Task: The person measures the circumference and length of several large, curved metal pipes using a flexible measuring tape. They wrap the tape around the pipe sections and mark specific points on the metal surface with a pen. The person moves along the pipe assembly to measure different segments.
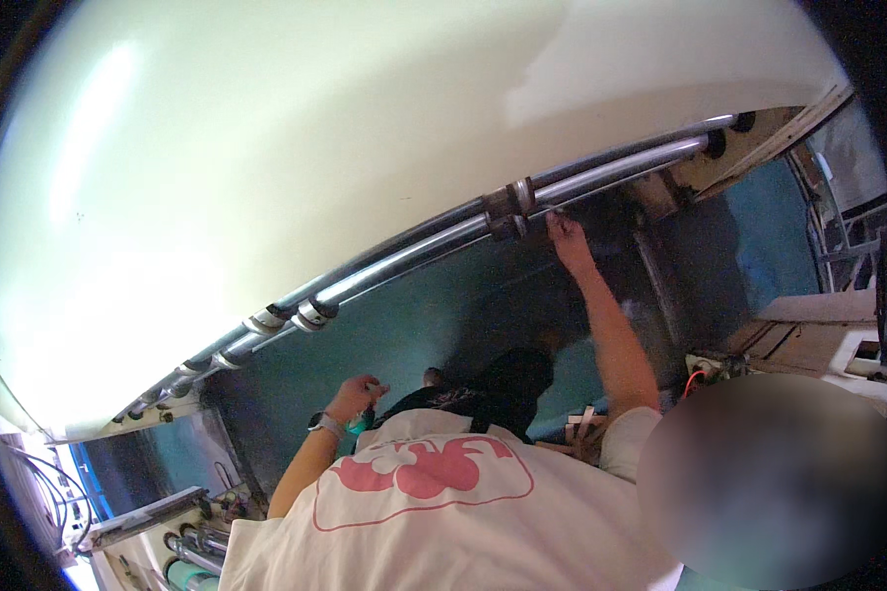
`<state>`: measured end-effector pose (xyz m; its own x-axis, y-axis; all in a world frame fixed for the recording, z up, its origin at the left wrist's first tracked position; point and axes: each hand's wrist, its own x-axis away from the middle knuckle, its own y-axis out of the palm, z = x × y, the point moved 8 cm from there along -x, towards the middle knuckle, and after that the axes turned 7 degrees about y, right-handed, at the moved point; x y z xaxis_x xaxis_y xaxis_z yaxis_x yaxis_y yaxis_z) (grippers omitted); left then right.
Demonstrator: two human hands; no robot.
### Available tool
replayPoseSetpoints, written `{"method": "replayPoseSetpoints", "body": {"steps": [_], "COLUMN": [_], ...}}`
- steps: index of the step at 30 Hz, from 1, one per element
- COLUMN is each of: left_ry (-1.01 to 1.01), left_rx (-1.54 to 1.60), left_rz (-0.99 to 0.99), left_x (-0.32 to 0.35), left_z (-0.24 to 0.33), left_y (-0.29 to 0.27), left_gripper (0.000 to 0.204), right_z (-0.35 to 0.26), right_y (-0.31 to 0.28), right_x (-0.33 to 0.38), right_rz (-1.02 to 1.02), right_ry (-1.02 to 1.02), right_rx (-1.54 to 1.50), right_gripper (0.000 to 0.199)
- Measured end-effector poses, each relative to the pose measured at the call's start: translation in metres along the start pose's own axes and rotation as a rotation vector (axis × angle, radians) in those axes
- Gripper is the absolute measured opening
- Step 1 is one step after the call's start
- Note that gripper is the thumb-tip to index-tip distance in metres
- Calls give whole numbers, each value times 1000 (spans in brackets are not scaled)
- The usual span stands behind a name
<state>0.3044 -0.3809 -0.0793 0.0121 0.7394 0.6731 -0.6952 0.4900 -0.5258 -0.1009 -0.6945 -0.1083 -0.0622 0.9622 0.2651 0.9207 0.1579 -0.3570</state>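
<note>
My right hand [568, 242] reaches forward to the underside of paired metal rods [414, 252], with its curled fingertips close to a dark bracket [508, 209] on them. What those fingers hold, if anything, is too small to make out. Nearer my body and lower, my left hand [353, 398] hangs apart from the rods with its fingers drawn together. A small pale bit shows at its fingertips, but its kind cannot be told. A watch [326, 424] is on my left wrist. Above the rods spreads a large, smooth cream-white sheet or roll [365, 118].
Round metal collars [313, 314] sit along the rods. Below is a green floor [394, 325] in shadow. Machine parts with rollers [192, 552] stand at the lower left, and cables [64, 492] hang at the left edge. A blurred patch hides the lower right.
</note>
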Motion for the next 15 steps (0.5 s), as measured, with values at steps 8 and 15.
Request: {"method": "replayPoseSetpoints", "body": {"steps": [8,15], "left_ry": [184,185], "left_rx": [284,397], "left_rz": [49,112], "left_x": [-29,-32], "left_z": [80,55], "left_y": [-24,-19], "left_gripper": [29,31], "right_z": [3,68], "right_y": [17,78], "right_x": [-9,-14], "right_rz": [375,195], "right_ry": [-173,586], "right_rx": [-269,-583], "right_gripper": [35,38]}}
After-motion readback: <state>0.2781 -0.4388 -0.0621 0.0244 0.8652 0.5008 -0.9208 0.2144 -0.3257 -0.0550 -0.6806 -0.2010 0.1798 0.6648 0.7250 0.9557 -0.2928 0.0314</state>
